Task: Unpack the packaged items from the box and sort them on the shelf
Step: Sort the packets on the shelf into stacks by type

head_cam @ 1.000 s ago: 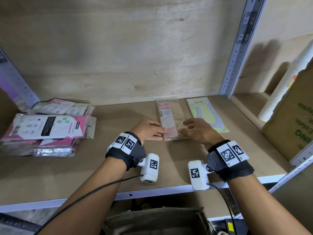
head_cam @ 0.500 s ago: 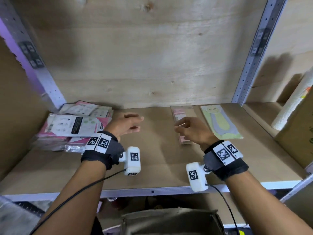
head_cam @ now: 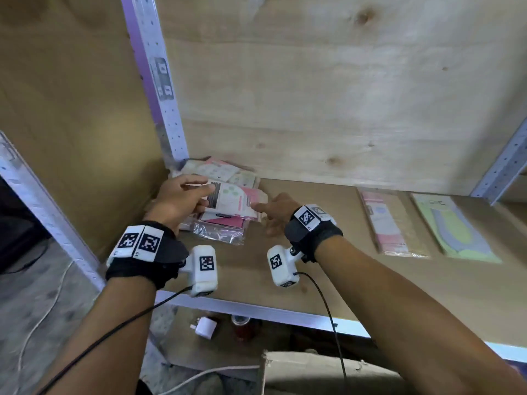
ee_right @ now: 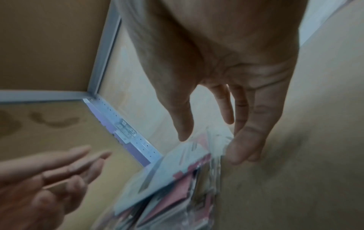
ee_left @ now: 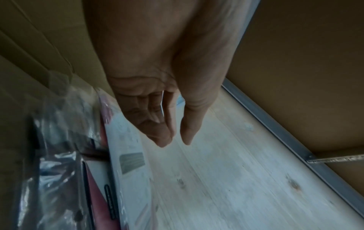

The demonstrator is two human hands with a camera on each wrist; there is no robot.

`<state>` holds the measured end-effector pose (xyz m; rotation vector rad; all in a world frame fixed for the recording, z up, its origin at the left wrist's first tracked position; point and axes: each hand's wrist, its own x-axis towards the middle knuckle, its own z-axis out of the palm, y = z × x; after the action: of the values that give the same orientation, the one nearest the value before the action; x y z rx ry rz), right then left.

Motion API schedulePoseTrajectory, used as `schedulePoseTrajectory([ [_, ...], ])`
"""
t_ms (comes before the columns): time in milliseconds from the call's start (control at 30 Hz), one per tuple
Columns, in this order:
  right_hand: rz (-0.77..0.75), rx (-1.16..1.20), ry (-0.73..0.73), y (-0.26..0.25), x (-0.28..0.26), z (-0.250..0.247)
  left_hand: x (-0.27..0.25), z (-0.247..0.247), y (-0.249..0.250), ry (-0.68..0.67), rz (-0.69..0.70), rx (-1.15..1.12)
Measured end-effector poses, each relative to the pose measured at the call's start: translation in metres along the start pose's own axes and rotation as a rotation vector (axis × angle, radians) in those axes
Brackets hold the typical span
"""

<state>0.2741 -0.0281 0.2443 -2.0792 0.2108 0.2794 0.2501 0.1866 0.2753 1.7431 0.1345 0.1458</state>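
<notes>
A stack of pink and white packets (head_cam: 231, 201) in clear sleeves lies in the shelf's back left corner. My left hand (head_cam: 185, 195) hovers over the stack's left side with its fingers (ee_left: 163, 137) loosely straight, holding nothing. My right hand (head_cam: 265, 209) is at the stack's right edge, fingers (ee_right: 242, 149) straight, tips against the plastic sleeves of the stack (ee_right: 177, 179). Further right on the shelf board (head_cam: 313, 266) lie a flat pink-beige packet (head_cam: 390, 223) and a green packet (head_cam: 453, 229).
A perforated metal upright (head_cam: 159, 89) stands just behind the stack, with the plywood back wall beyond it. Below the shelf's front edge is an open cardboard box (head_cam: 328, 372). A white plug (head_cam: 204, 327) and a small jar (head_cam: 242, 329) sit on the lower level.
Both hands left the pink-beige packet and moved left across the shelf to the stack in the corner. The head view swung left with them.
</notes>
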Motion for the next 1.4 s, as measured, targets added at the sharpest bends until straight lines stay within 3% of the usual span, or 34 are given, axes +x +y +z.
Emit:
schedulePoseTrajectory([
  [167, 0.035, -0.019, 0.065, 0.004, 0.022, 0.013, -0.003, -0.009, 0.001, -0.008, 0.046, 0.020],
  [467, 0.018, -0.050, -0.052, 0.014, 0.013, -0.001, -0.012, -0.005, -0.006, -0.009, 0.065, 0.184],
  [667, 0.048, 0.558, -0.198, 0.020, -0.028, -0.035, -0.017, 0.021, -0.004, -0.243, 0.167, 0.643],
  [767, -0.014, 0.696, -0.240, 0.019, -0.047, -0.060, -0.022, 0.048, 0.002, -0.246, 0.290, 0.813],
  [1000, -0.157, 0.778, -0.210, 0.029, -0.077, -0.123, -0.031, 0.105, 0.020, -0.135, 0.609, 0.428],
  [1067, -0.145, 0.866, -0.168, 0.037, -0.081, -0.140, -0.034, 0.119, 0.024, -0.127, 0.627, 0.323],
  [1133, -0.132, 0.883, -0.098, 0.049, -0.085, -0.151, -0.038, 0.132, 0.026, -0.178, 0.570, 0.174],
  [1233, -0.134, 0.708, -0.009, 0.073, -0.089, -0.152, -0.041, 0.152, 0.023, -0.261, 0.453, 0.026],
  [1400, -0.107, 0.446, -0.023, 0.111, -0.094, -0.141, -0.045, 0.180, 0.013, -0.281, 0.193, -0.094],
])
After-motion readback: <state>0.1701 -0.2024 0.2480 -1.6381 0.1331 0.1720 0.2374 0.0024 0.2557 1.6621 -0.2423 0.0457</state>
